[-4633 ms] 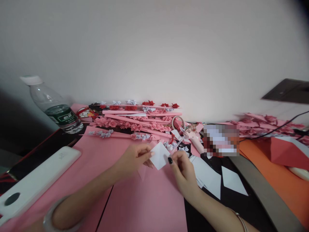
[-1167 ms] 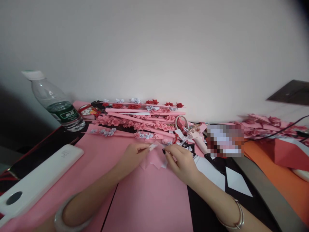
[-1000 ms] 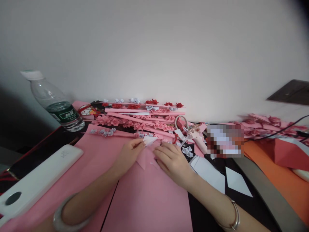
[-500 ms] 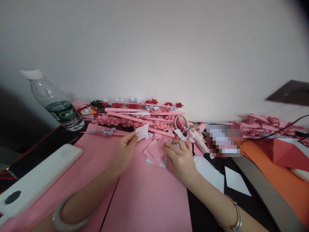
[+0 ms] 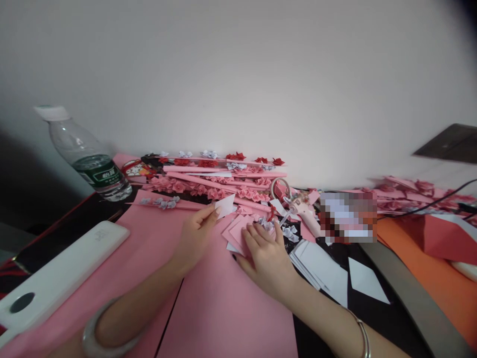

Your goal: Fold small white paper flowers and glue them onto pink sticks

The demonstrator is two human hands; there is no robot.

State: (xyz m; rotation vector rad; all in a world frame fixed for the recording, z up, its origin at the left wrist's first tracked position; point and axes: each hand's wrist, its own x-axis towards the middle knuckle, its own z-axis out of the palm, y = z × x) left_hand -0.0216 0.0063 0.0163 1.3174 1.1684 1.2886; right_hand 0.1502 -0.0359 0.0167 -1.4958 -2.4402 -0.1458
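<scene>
Pinched between thumb and fingers of my left hand is a small white paper piece, raised above the pink sheets. My right hand lies spread over a small stack of pink paper squares, thumb apart from the fingers at the stack's near side. Part of the stack is hidden under that hand. White paper flowers lie just beyond its fingers. Large pink paper sheets are beneath both hands.
Pink flower stems line the wall. A water bottle and a long white device are at left. To the right are a pink glue gun, a tape roll, white paper pieces and orange paper.
My right hand has moved slightly left and toward me, its fingers spreading over the pink squares. White flowers and stacked white pieces beside it now show more. My left hand still holds the white piece.
</scene>
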